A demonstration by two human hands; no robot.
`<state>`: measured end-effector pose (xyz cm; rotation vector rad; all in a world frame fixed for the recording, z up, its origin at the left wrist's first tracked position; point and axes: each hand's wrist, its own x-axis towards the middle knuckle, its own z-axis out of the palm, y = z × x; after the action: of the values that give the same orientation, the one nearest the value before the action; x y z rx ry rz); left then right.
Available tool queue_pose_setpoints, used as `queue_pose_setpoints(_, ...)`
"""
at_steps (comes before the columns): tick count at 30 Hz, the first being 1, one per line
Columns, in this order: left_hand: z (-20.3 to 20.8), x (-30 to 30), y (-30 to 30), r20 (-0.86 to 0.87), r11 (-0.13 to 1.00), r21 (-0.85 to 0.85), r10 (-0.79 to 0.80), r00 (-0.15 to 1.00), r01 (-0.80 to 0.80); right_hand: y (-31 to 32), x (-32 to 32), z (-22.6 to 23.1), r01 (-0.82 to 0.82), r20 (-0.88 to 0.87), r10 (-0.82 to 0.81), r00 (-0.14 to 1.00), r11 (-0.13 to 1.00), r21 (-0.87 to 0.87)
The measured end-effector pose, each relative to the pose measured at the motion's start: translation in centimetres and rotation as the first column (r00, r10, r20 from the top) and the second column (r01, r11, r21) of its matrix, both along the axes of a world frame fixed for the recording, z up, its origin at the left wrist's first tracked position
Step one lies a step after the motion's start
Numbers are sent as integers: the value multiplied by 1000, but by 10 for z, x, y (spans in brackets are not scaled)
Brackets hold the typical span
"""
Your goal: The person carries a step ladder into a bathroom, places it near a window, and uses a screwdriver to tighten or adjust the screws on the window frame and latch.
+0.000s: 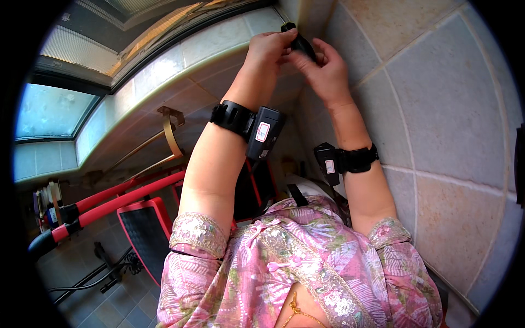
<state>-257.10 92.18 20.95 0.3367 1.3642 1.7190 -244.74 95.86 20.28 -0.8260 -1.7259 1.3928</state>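
Both of my arms reach up to the corner where the window ledge meets the tiled wall. My left hand [269, 48] pinches the upper part of a screwdriver [304, 47] with a black handle and a yellow-green collar. Its thin shaft points up toward the window frame, and the tip cannot be made out. My right hand [328, 70] is closed loosely round the lower end of the handle, thumb across it, with some blur on the fingers. Black straps with small box-shaped devices [266, 133] sit on both forearms.
A sliding window [82, 52] with a dark frame lies at upper left, above a tiled ledge [199, 46]. The tiled wall [443, 104] stands close on my right. Below the ledge are a metal rail bracket [174, 136], red bars [131, 199] and a black panel with red edging [146, 235].
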Motion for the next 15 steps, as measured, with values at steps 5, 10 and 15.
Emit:
queue_pose_setpoints(5,-2,-4,-3,86,998,0,-58,995,59,6,7,11,-335,-219,255,942,675,-658)
queue_pose_setpoints(10,11,6,-2,-99,989,-142,-50,994,36,-1,-6,-1,89,137,-211,968,797,597)
queue_pose_setpoints(15,11,10,0,-107,988,-146,28,994,-44,-4,-1,2,-4,263,-209,942,775,632)
